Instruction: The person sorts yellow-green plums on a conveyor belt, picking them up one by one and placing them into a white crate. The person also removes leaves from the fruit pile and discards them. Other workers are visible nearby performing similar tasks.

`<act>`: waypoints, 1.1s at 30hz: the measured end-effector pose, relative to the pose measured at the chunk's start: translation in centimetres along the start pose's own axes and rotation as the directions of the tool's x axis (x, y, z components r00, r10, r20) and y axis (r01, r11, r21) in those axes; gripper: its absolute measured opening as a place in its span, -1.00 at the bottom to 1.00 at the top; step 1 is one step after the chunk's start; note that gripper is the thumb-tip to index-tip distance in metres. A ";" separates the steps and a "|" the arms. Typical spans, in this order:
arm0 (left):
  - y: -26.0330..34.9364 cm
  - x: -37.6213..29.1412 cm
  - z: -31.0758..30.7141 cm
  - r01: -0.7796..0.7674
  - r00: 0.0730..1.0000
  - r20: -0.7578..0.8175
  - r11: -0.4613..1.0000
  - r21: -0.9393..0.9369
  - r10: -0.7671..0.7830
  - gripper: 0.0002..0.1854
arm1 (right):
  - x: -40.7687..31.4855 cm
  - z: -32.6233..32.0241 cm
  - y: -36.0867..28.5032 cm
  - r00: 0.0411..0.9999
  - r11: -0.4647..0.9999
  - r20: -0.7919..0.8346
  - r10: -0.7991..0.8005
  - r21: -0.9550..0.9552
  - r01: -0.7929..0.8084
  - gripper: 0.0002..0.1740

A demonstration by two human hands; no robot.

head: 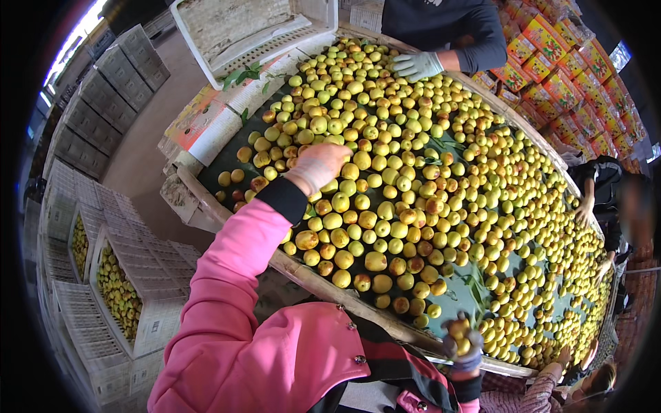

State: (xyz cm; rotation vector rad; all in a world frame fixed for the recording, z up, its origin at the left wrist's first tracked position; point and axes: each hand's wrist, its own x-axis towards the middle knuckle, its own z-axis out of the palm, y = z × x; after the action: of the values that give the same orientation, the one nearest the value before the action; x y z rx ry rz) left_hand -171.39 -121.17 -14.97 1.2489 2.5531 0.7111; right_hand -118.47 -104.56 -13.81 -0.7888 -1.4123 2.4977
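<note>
A wide sorting table with a dark green surface (457,294) and a wooden edge (320,288) stretches before me, spread with yellow-green and brown jujubes (397,227). My left hand (321,164), in a pale glove, reaches over its left part. The fingers bend down among the fruit, and whether they grip one is hidden. Close to the near edge, my right hand (467,357) is blurred and wears a greyish glove. It holds several brownish jujubes (458,335) in its palm. Green leaves (476,289) lie just beyond that hand.
Across the table, a co-worker's gloved hand (417,65) rests on the fruit. Other people's hands (586,210) work along the right side. A white plastic crate (258,44) stands tilted at the far left corner. Crates holding jujubes (117,291) stack at left; colourful cartons (560,93) pile behind.
</note>
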 end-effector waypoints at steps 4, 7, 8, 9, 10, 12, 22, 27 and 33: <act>1.6 2.6 1.6 0.054 0.891 0.423 0.966 0.254 -0.161 -0.68 | -9.6 -1.7 -6.3 0.958 0.963 -0.150 0.244 -0.076 -0.257 -0.49; 2.7 4.6 1.9 -0.045 0.818 0.562 0.960 0.277 -0.124 -0.43 | -15.4 -2.4 -6.8 0.807 0.869 -0.486 0.337 -0.168 -0.465 -0.53; 3.0 5.2 1.8 -0.062 0.795 0.593 0.955 0.291 -0.128 -0.42 | -15.6 -2.4 -6.6 0.756 0.862 -0.565 0.330 -0.146 -0.486 -0.53; 3.6 5.5 1.5 -0.083 0.770 0.624 0.948 0.306 -0.134 -0.40 | -15.6 -2.3 -6.3 0.713 0.862 -0.624 0.319 -0.123 -0.493 -0.53; 4.2 5.4 1.9 -0.056 0.772 0.617 0.950 0.307 -0.155 -0.45 | -15.2 -2.2 -6.0 0.684 0.872 -0.665 0.301 -0.098 -0.479 -0.53; 4.4 4.3 3.3 -0.031 0.778 0.601 0.944 0.328 -0.183 -0.47 | -14.3 -1.7 -5.4 0.640 0.906 -0.725 0.255 -0.052 -0.420 -0.54; 4.3 3.1 2.2 0.125 0.992 0.015 0.990 -0.068 -0.125 -0.66 | 1.5 5.4 1.1 0.928 0.298 0.175 -0.328 -0.913 0.278 -0.64; 5.2 5.6 4.1 0.168 0.899 0.345 0.939 0.299 -0.270 -0.58 | 6.6 8.2 0.8 0.952 0.872 -0.043 0.304 0.414 -0.260 -0.68; 2.5 3.8 3.4 0.076 0.935 0.338 0.992 0.104 -0.107 -0.57 | 12.1 12.0 -0.4 0.983 0.950 -0.109 0.148 0.292 -0.111 -0.50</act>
State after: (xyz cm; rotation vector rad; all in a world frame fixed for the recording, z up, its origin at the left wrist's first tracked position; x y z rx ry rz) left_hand -170.72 -115.70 -16.58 1.1529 2.3554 0.3262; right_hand -135.06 -108.63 -12.93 -0.9888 -0.9573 2.6103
